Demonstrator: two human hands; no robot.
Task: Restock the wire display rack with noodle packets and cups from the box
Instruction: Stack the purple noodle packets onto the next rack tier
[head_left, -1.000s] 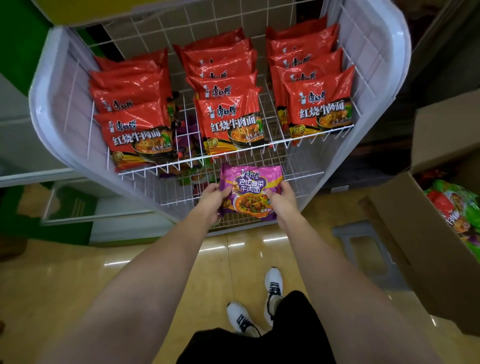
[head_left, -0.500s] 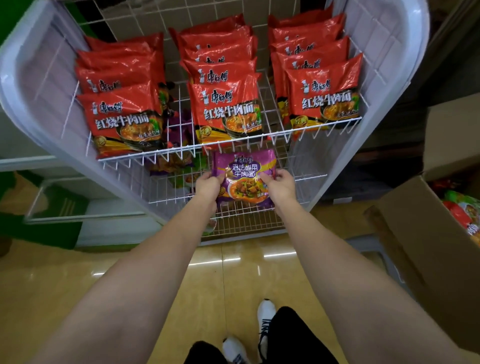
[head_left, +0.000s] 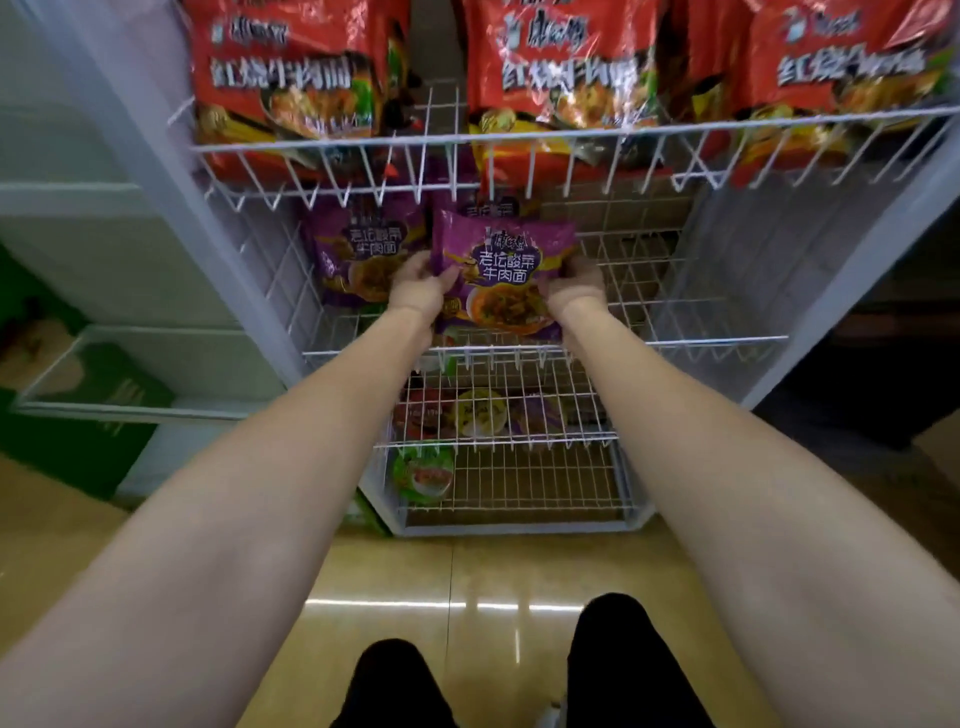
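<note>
Hands gripped 1 purple noodle packet (head_left: 503, 273) by its sides, left hand (head_left: 420, 291) and right hand (head_left: 579, 290) curled on opposite edges, holding it upright inside the wire rack (head_left: 691, 340)'s second shelf, beside another purple packet (head_left: 358, 254), below red packets (head_left: 550, 73).

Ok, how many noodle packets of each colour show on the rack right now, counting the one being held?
Red packets, fronts showing: 3
Purple packets, one held, one peeking behind it: 3
Total: 6
</note>
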